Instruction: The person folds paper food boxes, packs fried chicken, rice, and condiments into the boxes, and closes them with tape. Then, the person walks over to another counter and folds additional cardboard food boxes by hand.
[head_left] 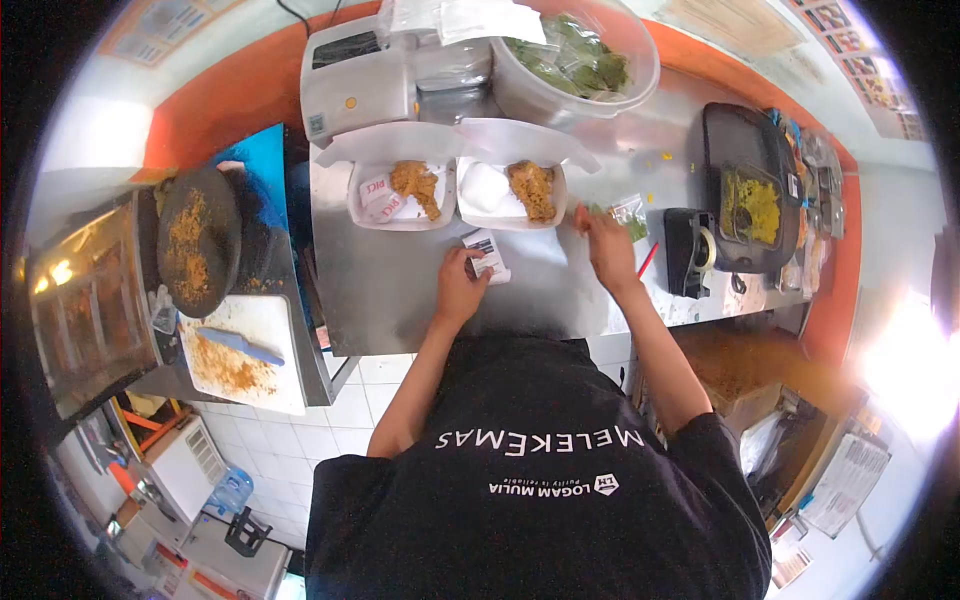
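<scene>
My left hand (462,290) is closed at the lower edge of a small white printed paper slip (484,250), thumb and fingers resting on it against the steel table. Beyond it stand two open white takeaway boxes. The left box (372,219) has paper-wrapped rice (379,201) and fried chicken (414,184); the right box (510,221) has a white rounded lump (485,186) and fried chicken (531,190). My right hand (610,248) has its fingers drawn together beside the right box, with something reddish at the tips. A clear bag of greens (630,217) lies beside that hand.
A red pen (648,261) and a black tape dispenser (687,252) lie to the right, before a black container (740,130) with yellow food. Behind the boxes are a label printer (358,85) and a tub (640,75) of leaves. A blue knife (240,345) rests on a cutting board (285,375) at left.
</scene>
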